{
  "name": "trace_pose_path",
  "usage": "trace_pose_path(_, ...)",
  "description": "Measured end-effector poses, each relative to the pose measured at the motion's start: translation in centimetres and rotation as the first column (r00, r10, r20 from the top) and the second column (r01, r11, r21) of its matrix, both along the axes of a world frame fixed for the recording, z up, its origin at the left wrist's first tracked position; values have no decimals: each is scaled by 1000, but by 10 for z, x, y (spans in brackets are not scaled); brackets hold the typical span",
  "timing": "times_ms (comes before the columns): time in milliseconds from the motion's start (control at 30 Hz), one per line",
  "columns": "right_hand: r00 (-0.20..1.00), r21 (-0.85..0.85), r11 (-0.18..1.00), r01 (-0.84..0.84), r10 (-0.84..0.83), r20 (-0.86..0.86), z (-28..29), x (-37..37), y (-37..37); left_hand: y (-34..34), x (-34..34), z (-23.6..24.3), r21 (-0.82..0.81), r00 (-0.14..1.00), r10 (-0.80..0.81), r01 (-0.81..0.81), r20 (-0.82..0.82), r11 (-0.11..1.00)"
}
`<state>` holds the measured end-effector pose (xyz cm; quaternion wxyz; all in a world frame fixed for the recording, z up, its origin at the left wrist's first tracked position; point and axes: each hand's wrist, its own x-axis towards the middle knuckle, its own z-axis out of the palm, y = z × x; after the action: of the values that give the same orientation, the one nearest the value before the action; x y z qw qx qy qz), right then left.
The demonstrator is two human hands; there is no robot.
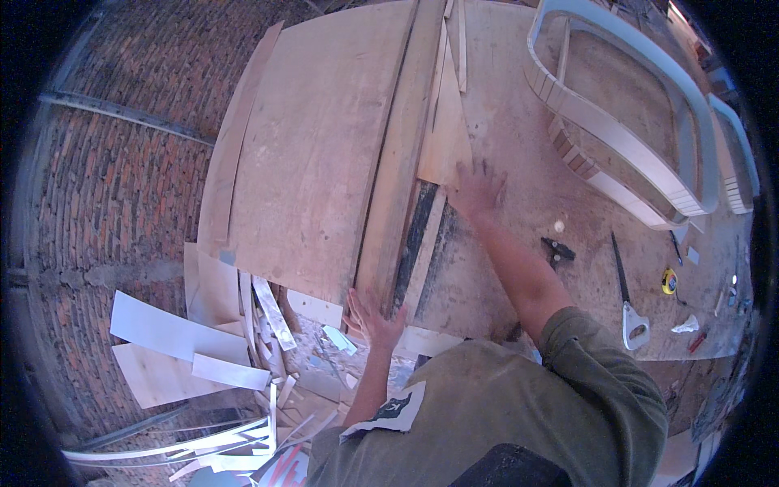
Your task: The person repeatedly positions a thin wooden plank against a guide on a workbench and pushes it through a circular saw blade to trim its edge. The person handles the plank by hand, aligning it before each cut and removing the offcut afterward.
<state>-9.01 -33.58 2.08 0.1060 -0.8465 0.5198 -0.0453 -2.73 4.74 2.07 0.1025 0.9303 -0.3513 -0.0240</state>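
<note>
A long wooden plank (399, 150) runs away from me along the right part of a large plywood sheet (312, 122). My left hand (375, 321) rests at the near end of the plank with its fingers spread; whether they press on it I cannot tell. Farther up and to the right, my right hand (477, 191) lies open and flat beside a pale tapered piece of wood (445, 150), its fingertips pointing away. Below that piece, a narrow wooden strip (425, 264) and a dark strip (415, 235) lie next to the plank. Neither hand grips anything visible.
Curved wooden frames with pale rims (625, 146) stand at the far right. A handsaw (635, 326), a yellow tape measure (669, 282) and a dark hand tool (557, 250) lie right of my arm. Offcuts (174, 325) heap at lower left, before a brick wall (122, 195).
</note>
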Motion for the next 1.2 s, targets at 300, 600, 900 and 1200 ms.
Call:
trace_pose_path(300,998,57,998,34,-31,-51,11,15,-28,0,0,-1,-11,1000,8,-8,-16,1000)
trace_pose_path(600,996,86,995,51,-44,-80,13,26,-53,4,2,-7,-24,1000,-5,5,13,1000)
trace_pose_path(900,993,105,991,78,-68,-97,11,36,-79,2,1,-1,-15,1000,2,-3,-30,1000)
trace_pose_path(1200,995,118,990,79,-71,-69,15,38,-92,4,1,-3,3,1000,-18,18,-7,1000)
